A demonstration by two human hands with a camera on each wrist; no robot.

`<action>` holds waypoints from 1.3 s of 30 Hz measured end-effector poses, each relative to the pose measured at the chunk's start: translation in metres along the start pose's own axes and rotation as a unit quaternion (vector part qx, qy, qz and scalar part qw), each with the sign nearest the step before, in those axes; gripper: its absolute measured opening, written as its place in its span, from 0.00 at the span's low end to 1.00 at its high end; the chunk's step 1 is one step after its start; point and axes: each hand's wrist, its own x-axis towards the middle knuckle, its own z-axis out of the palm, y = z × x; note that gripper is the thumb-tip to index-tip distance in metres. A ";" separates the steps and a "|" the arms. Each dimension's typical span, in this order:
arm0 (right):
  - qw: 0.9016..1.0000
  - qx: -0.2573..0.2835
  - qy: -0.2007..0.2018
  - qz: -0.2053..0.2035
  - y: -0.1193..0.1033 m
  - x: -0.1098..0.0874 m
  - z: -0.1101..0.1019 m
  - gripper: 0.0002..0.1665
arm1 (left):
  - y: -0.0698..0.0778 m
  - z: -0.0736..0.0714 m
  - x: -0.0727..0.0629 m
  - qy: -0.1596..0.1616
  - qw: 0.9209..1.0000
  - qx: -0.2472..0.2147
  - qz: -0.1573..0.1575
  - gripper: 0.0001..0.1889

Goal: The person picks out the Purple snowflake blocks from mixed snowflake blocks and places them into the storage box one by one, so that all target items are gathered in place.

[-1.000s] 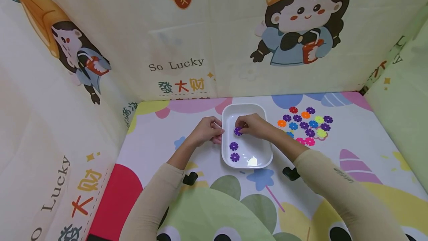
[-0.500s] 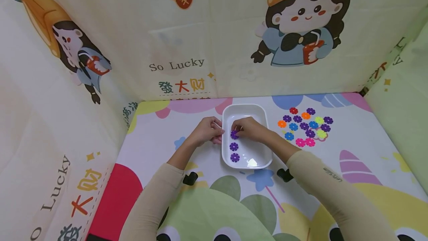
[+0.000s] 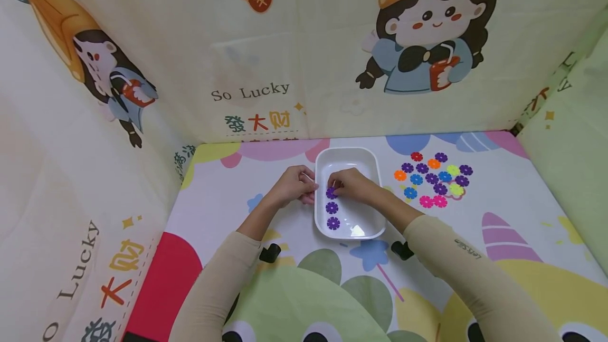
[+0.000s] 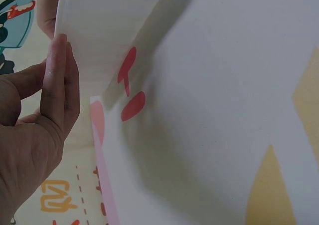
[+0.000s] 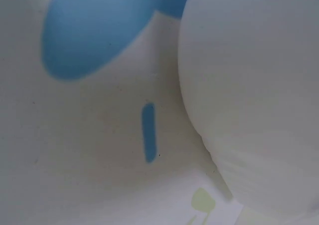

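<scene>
A white tray point(image 3: 363, 214) sits on the table in the head view. At its left side, my left hand point(image 3: 293, 186) grips the rim between thumb and fingers; the left wrist view has these fingers point(image 4: 55, 85) against the tray wall point(image 4: 104, 30). Inside the tray, my right hand point(image 3: 353, 184) pinches a purple flower-shaped piece point(image 3: 331, 193) near the left wall, partly covered by the fingertips. Two more purple pieces, a middle one point(image 3: 332, 208) and a front one point(image 3: 333, 223), lie below it in a column. The right wrist view holds only the tray's outer side point(image 5: 249, 95), without the hand.
Right of the tray lies a loose spread of flower-shaped pieces: several purple ones point(image 3: 431, 179), a red one point(image 3: 416, 156), and orange, blue, yellow and pink ones point(image 3: 440, 201). A printed cloth point(image 3: 285, 241) covers the table. Patterned curtains point(image 3: 328, 67) enclose the back and sides.
My right hand has moved left and slightly toward me with the purple piece, bringing it in line above the other two. My left hand has stayed at the rim.
</scene>
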 end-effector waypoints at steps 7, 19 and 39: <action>1.000 -0.010 0.007 0.002 0.000 0.001 0.001 0.07 | 0.000 -0.001 0.001 -0.003 1.000 0.004 -0.001 0.14; 1.000 -0.018 0.007 0.015 0.000 0.002 0.004 0.09 | 0.001 -0.001 0.001 0.000 1.000 0.010 -0.005 0.14; 1.000 -0.013 0.006 0.016 0.000 0.000 0.003 0.09 | -0.001 -0.002 0.003 -0.002 1.000 0.004 -0.012 0.15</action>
